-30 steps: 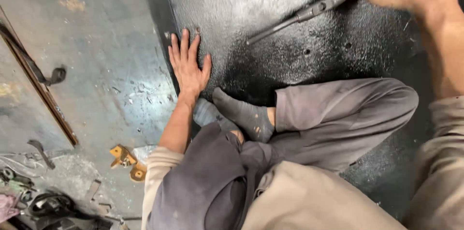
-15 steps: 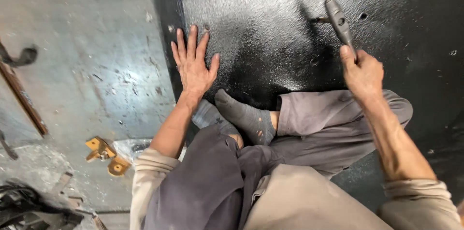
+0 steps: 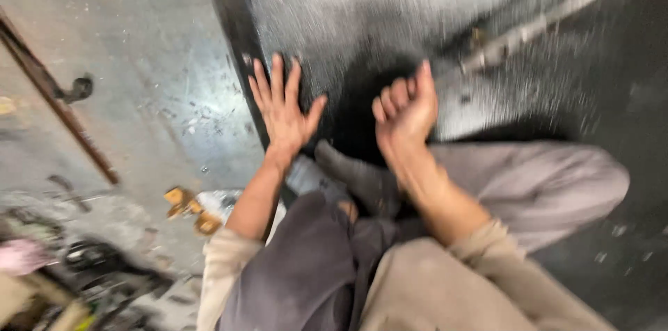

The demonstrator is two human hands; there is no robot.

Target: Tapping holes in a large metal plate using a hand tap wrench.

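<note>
**Hands on the dark steel plate, one flat, one curled**

Left hand (image 3: pixel 284 109) lies flat with its fingers spread wide, palm down on the edge of the large black metal plate (image 3: pixel 362 18), right where the plate meets the grey concrete floor (image 3: pixel 139 59). Right hand (image 3: pixel 406 109) is curled into a loose fist just beside it, knuckles up, fingers folded in; the blur keeps me from telling whether anything is pinched inside. Up and to the right of that fist, apart from it, a long grey metal bar tool (image 3: pixel 550 14) lies slanted across the plate (smeared by motion, so its shape is only rough).

Below the hands, a foot in a grey sock (image 3: pixel 355 174) rests against the plate's near edge, between the two forearms, and a bent leg in grey trousers (image 3: pixel 536 185) stretches off to the right. Beige sleeves (image 3: pixel 445 282) cover both arms lower down.

Out on the floor to the left, a thin rusty brown rod (image 3: pixel 59 105) runs diagonally, and small yellow brass fittings (image 3: pixel 189 209) sit near the left elbow.
</note>
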